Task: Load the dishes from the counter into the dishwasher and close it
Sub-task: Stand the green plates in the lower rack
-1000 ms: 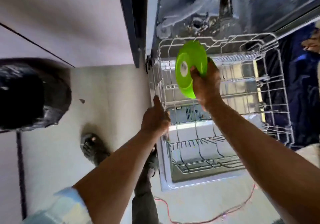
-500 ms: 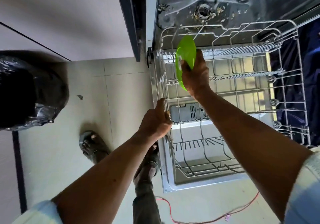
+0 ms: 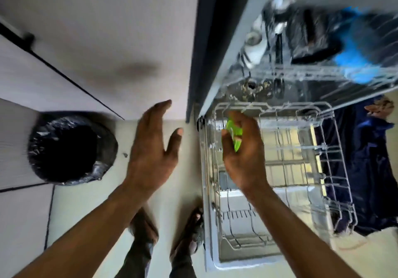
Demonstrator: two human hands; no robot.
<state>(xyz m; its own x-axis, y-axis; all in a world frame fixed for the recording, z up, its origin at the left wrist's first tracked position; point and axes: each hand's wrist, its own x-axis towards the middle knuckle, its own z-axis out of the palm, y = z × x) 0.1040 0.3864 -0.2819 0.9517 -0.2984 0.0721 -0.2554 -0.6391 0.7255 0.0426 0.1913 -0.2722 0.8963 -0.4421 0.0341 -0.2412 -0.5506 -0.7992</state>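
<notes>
Green plate is clamped edge-on in your right hand: the fingers curl over its far rim, the thumb presses the near face, and your palm hides most of it. It sits at the far left corner of the lower rack, down among the wires, but I cannot tell whether its bottom edge is seated between the tines or hanging just above them.

That is your first risk. Let go before it is slotted and the plate will likely tip flat or slide against the rack's side wall, and with your own hand blocking the view you would feel that before you see it.

Your left hand is wide open, fingers straight and spread, holding nothing, hovering over the floor just left of the dishwasher. So nothing steadies the rack. Push the plate in at an angle and the rack may roll back on the open door, dragging the plate off its slot.

Above your knuckles the upper basket is blurred, with something blue in it. Pull your hand out steeply and you could knock that frame.

Further out, your sandalled feet stand right against the door's left edge, with the black-lined bin on the floor beyond. Mind your toes when the door swings up.
</notes>
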